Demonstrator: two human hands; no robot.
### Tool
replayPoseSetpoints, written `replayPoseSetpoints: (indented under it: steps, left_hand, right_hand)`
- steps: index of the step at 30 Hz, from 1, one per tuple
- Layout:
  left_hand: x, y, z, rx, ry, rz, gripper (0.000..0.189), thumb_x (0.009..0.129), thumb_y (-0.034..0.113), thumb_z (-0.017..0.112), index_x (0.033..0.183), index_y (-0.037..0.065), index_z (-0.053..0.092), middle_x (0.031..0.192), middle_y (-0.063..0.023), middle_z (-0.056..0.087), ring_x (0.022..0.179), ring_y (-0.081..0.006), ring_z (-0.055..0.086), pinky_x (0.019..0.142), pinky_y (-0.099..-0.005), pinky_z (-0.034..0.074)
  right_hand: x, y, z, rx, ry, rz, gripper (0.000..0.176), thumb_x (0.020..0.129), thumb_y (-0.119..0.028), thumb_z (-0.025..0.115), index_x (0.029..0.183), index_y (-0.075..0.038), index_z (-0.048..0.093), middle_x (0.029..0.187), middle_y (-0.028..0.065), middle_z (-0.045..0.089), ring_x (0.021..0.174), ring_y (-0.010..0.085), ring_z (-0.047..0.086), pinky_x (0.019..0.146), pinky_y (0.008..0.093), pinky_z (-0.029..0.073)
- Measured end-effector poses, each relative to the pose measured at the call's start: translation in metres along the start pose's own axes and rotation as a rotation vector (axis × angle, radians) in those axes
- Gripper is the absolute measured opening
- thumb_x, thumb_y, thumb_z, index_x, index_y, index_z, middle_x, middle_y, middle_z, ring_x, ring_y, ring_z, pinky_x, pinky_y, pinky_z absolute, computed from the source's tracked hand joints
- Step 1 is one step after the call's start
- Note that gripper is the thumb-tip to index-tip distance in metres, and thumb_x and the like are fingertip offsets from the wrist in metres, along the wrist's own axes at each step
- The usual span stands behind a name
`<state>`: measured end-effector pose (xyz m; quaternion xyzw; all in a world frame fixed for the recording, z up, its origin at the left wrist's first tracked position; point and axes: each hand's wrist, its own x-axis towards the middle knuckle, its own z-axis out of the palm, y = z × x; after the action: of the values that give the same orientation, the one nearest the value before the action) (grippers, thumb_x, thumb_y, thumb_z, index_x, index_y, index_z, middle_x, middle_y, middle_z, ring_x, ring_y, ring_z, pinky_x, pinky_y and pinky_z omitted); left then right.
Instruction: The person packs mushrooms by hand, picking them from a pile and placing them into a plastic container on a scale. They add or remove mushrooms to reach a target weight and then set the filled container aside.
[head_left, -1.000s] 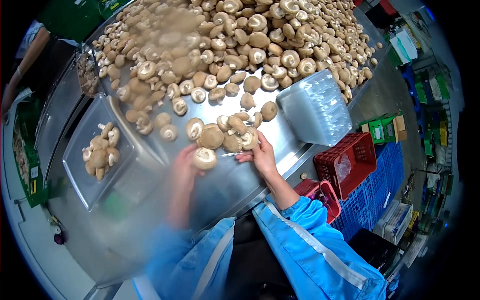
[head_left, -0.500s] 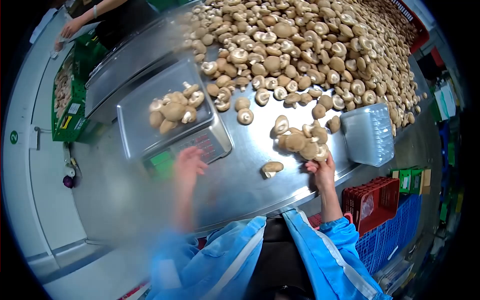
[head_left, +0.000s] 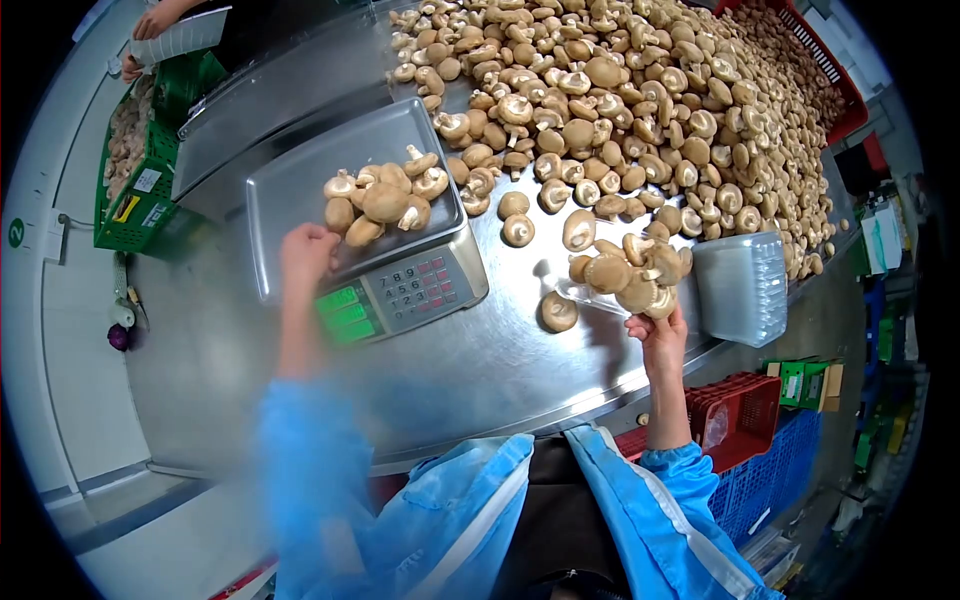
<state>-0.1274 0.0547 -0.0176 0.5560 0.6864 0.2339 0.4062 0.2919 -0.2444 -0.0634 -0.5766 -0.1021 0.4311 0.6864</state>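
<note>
My right hand [head_left: 660, 340] grips a clear plastic tray [head_left: 592, 297] from its near side, tilted and heaped with several brown shiitake mushrooms [head_left: 637, 275]. On the metal table just left of it lies a single shiitake [head_left: 558, 312], gills up. My left hand [head_left: 308, 255], slightly blurred, is at the near left edge of the weighing scale's pan [head_left: 285, 205]. Its fingers are curled together, and whatever may be in them is hidden. Several shiitake [head_left: 382, 200] sit on the pan. The scale's keypad [head_left: 412, 290] and green lit display [head_left: 347, 312] face me.
A large shiitake pile [head_left: 640, 110] covers the table's far side. Stacked clear trays [head_left: 740, 290] stand right of my right hand. Red crates [head_left: 735, 415] are below the table edge. Far left, another person's hand [head_left: 155, 20] holds a pale tray [head_left: 182, 38] above a green crate [head_left: 150, 185].
My left hand has moved left and up from the keypad to the pan's edge, its fingers now curled. The loose shiitake now lies gills up. The other person now holds a pale tray.
</note>
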Motion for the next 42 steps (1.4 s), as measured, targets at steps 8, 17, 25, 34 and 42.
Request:
replayPoseSetpoints:
  steps: [8, 17, 25, 34, 42]
  left_hand:
    - [-0.009, -0.026, -0.012, -0.855, -0.188, 0.008, 0.007, 0.088, 0.002, 0.053, 0.085, -0.001, 0.047, 0.089, -0.0158, 0.058, 0.084, -0.0338, 0.068, 0.076, -0.0437, 0.059]
    - [0.006, -0.034, -0.042, -1.123, -0.242, 0.196, 0.009, 0.093, 0.0, 0.051, 0.086, 0.006, 0.051, 0.087, -0.0098, 0.06, 0.077, -0.0216, 0.063, 0.082, -0.0421, 0.058]
    - [0.101, -0.019, -0.078, -1.239, -0.098, 0.276, 0.004, 0.094, -0.001, 0.049, 0.091, -0.002, 0.05, 0.108, -0.0243, 0.061, 0.103, -0.0339, 0.063, 0.092, -0.0475, 0.054]
    - [0.145, -0.012, -0.089, -1.284, 0.147, 0.218, 0.035, 0.096, 0.007, 0.051, 0.123, -0.014, 0.042, 0.123, -0.028, 0.052, 0.112, -0.0373, 0.058, 0.098, -0.045, 0.049]
    - [0.01, -0.014, -0.055, -0.776, 0.335, 0.239, 0.028, 0.096, 0.008, 0.054, 0.12, -0.005, 0.051, 0.121, -0.019, 0.06, 0.115, -0.0286, 0.06, 0.092, -0.0352, 0.052]
  right_hand:
    - [-0.003, -0.015, 0.055, -0.126, -0.118, 0.066, 0.032, 0.101, -0.006, 0.04, 0.132, 0.0, 0.043, 0.094, 0.0186, 0.066, 0.065, 0.0222, 0.07, 0.051, 0.0267, 0.057]
    - [0.008, -0.029, 0.104, -0.21, -0.243, 0.103, 0.032, 0.102, -0.009, 0.04, 0.132, -0.001, 0.043, 0.097, 0.0179, 0.066, 0.064, 0.0217, 0.069, 0.051, 0.0263, 0.057]
    - [0.024, -0.027, 0.172, -0.244, -0.383, 0.184, 0.036, 0.103, -0.011, 0.039, 0.138, -0.004, 0.039, 0.091, 0.0169, 0.066, 0.064, 0.0228, 0.069, 0.052, 0.029, 0.058]
    - [0.039, -0.003, 0.273, -0.286, -0.593, 0.212, 0.033, 0.104, -0.012, 0.034, 0.137, -0.006, 0.04, 0.087, 0.0149, 0.066, 0.066, 0.0219, 0.07, 0.057, 0.0296, 0.059]
    - [0.055, 0.029, 0.307, -0.392, -0.679, 0.253, 0.043, 0.1, -0.004, 0.034, 0.143, -0.001, 0.029, 0.092, 0.0181, 0.064, 0.072, 0.0235, 0.07, 0.062, 0.0304, 0.06]
